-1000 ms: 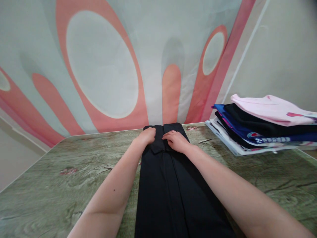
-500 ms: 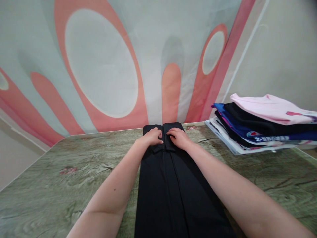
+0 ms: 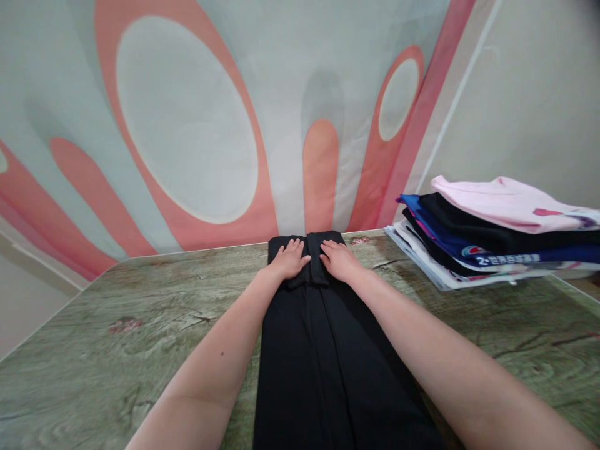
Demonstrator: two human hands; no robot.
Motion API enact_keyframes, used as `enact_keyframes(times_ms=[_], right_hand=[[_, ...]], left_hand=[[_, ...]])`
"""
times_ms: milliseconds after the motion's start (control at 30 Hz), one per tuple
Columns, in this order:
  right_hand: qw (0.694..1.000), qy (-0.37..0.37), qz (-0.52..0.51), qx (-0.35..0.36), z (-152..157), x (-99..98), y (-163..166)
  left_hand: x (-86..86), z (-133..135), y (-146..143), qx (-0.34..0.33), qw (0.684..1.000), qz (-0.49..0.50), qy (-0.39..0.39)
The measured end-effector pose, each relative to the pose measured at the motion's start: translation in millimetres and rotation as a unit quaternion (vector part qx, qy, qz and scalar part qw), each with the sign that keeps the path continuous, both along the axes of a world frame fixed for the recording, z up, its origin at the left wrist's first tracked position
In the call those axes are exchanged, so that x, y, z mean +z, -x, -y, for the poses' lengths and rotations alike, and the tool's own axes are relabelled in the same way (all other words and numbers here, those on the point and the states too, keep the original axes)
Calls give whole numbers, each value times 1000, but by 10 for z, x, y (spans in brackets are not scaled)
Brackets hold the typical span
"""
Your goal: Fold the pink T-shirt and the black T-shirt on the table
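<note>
Head view. A long black garment (image 3: 323, 362), folded into a narrow strip, lies lengthwise down the middle of a green, wood-grained table (image 3: 117, 337), running from the near edge of the picture to the far edge of the tabletop, where it meets the wall. The left hand (image 3: 289, 260) lies palm down on the far end of the garment, left of its central fold, with the fingers (image 3: 293, 245) straight, slightly spread and flat against the cloth, gripping nothing. The right hand (image 3: 338, 259) lies palm down just beside it, right of the central fold, with its fingers likewise extended and lying flat on the fabric; the two hands are close together but separated by a narrow band of black cloth. Both bare forearms reach forward from the lower corners of the picture, flanking the garment. At the right of the table, well apart from the hands, stands a stack of folded clothes (image 3: 492, 240): a pink piece on top, black and blue pieces beneath it, and white ones at the bottom. Behind the table hangs a pale backdrop (image 3: 187, 125) printed with large salmon-pink ovals and bands; a plain beige wall (image 3: 529, 94) fills the upper right.
</note>
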State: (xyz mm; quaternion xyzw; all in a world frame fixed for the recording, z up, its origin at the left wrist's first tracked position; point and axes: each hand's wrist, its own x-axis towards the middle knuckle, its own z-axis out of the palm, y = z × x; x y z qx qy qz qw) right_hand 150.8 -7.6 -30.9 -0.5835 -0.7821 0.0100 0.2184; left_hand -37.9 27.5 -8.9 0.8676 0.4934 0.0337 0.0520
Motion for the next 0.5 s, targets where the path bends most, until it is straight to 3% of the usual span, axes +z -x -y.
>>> enact_keyframes(times_ms=[233, 400, 500], right_hand=[[993, -40, -71, -90, -60, 33, -211], [988, -24, -101, -111, -139, -23, -314], [987, -46, -110, -108, -154, -37, -319]], left_hand=[[40, 79, -48, -82, 997, 9, 7], [88, 120, -82, -76, 997, 14, 9], [128, 159, -143, -112, 993, 36, -5]])
